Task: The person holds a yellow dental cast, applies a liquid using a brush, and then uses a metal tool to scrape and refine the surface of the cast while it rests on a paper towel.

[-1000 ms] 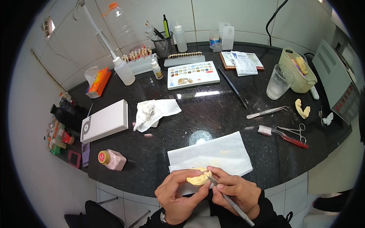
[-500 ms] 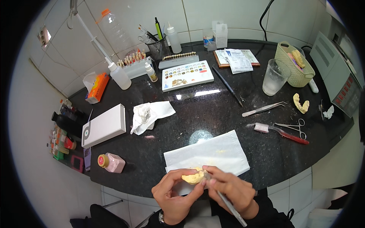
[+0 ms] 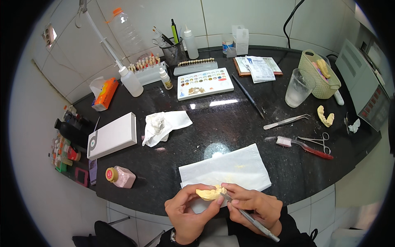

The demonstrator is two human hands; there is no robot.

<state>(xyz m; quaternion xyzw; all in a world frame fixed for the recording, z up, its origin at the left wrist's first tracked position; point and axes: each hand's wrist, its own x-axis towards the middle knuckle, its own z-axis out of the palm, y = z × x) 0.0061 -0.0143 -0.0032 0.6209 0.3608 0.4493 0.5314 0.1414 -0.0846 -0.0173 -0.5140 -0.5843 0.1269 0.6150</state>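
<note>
At six o'clock, over the white paper towel (image 3: pixel 230 168), the left hand (image 3: pixel 187 212) pinches a yellow dental cast (image 3: pixel 209 192) between curled fingers; the right hand (image 3: pixel 253 204) grips a metal tool (image 3: pixel 253 219) touching it.

The slim grey metal tool's (image 3: pixel 251 218) tip is hidden behind the pale yellow plaster dental cast (image 3: pixel 209 193); the wristwatch (image 3: pixel 173 236) is half cut off.

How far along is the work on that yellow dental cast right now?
Done: a white paper towel is spread under the work, with faint yellow specks on it. In hand: the left hand holds the yellow dental cast while the right hand puts a thin metal instrument to it. Left: a second yellow cast lies untouched near the tweezers.
</note>
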